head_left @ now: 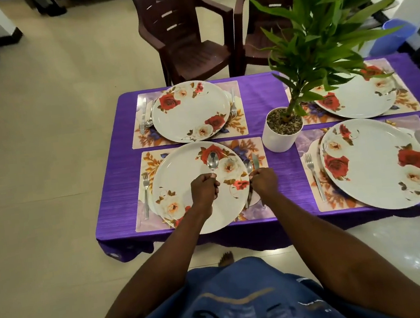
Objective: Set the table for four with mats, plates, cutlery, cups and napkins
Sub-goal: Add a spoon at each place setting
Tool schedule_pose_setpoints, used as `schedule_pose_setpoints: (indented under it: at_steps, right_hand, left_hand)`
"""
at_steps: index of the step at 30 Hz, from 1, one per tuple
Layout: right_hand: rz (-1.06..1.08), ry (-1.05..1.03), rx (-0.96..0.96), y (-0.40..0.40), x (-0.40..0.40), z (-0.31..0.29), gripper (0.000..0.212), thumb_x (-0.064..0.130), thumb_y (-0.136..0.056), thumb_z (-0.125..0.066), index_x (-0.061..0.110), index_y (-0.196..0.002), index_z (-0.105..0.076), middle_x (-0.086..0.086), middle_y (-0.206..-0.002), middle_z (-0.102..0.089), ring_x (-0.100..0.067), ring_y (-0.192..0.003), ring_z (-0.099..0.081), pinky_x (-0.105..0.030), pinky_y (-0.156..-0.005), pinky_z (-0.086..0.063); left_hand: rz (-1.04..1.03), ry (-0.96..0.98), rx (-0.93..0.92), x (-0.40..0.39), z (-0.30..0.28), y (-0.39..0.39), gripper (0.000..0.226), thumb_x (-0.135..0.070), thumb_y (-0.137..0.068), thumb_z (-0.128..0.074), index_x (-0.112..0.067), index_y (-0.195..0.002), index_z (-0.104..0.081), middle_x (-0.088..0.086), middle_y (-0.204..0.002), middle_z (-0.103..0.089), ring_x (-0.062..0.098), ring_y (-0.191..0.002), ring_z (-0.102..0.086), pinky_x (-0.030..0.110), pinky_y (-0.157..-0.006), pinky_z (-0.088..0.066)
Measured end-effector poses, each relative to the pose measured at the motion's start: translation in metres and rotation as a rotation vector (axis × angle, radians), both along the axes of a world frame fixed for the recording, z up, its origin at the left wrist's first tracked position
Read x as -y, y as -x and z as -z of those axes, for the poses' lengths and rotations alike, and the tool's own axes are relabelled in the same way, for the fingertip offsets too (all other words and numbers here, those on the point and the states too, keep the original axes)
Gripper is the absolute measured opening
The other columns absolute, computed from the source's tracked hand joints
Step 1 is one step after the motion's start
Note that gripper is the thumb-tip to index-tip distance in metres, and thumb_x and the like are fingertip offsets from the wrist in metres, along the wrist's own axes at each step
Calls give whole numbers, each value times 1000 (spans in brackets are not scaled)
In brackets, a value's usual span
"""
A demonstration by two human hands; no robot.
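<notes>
Left hand (205, 185) grips a spoon (213, 161) by the handle, bowl pointing away, held over the near-left plate (181, 188); probably a spare carried for another setting while the other hand works. Right hand (264, 178) is curled on the cutlery at that plate's right edge, where a knife (255, 160) and a second spoon (248, 166) lie on the mat (255, 151); looks like it is straightening them parallel to the plate. A fork (145, 192) sits on the mat's left side, so this place looks nearly complete on cutlery. Near-right plate (371, 164) has fork and knife but no visible spoon, the likely destination for the held one. No cups or napkins visible anywhere, so that part of the task looks undone. Bench (278, 174) is low, covered in purple cloth, with a potted plant (282, 129) at centre partly hiding the far-right setting. Pale tiled floor; two brown plastic chairs (184, 31) behind.
</notes>
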State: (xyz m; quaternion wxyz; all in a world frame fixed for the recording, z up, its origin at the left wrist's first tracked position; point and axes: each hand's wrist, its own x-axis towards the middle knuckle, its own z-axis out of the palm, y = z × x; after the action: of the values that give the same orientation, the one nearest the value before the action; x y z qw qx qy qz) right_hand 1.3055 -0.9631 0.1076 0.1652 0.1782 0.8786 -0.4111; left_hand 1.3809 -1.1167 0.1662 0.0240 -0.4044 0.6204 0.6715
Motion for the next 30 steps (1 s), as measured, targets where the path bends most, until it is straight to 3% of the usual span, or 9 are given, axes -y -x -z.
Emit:
schedule_pose_setpoints:
  at_steps: [9, 16, 22, 26, 30]
  right_hand:
    - [-171, -132, -109, -18, -6, -12, 9, 14, -91, -63, 6, -92, -67, -7, -86, -67, -21, -79, -63, -30, -68, -51]
    - [-174, -81, -113, -32, -12, -8, 8, 12, -90, -64, 9, -83, -65, -4, -78, -63, -15, -70, -56, -21, -52, -36]
    - [-122, -57, -157, -30, -9, -14, 17, 9, -93, -58, 3, -102, -70, -12, -97, -69, -23, -88, -64, -26, -71, -47]
    - [-380, -193, -244, -18, -11, -24, 34, 23, -96, -58, 13, -127, -63, -16, -124, -58, -32, -110, -58, -38, -90, -50]
    - [-639, -361, -224, -2, -12, -26, 33, 29, -96, -56, 17, -127, -62, -15, -122, -58, -34, -107, -58, -39, -87, -52]
  left_hand:
    - [27, 41, 0, 3, 3, -1, 15, -18, -98, -55, -10, -96, -67, 6, -74, -64, 12, -60, -52, 18, -46, -41]
    - [41, 46, -5, 5, 6, -3, 13, -16, -98, -55, -13, -93, -66, 7, -76, -64, 12, -60, -51, 21, -49, -42]
    - [47, 51, 3, 2, 6, -3, 14, -12, -98, -54, -14, -92, -66, 7, -75, -64, 14, -62, -52, 24, -54, -43]
    - [49, 48, 5, 3, 6, -3, 14, -11, -97, -54, -14, -91, -66, 7, -75, -64, 14, -61, -52, 24, -54, -43]
    - [46, 57, 10, 5, 6, -4, 15, -11, -97, -53, -13, -91, -66, 8, -76, -64, 15, -62, -52, 25, -54, -43]
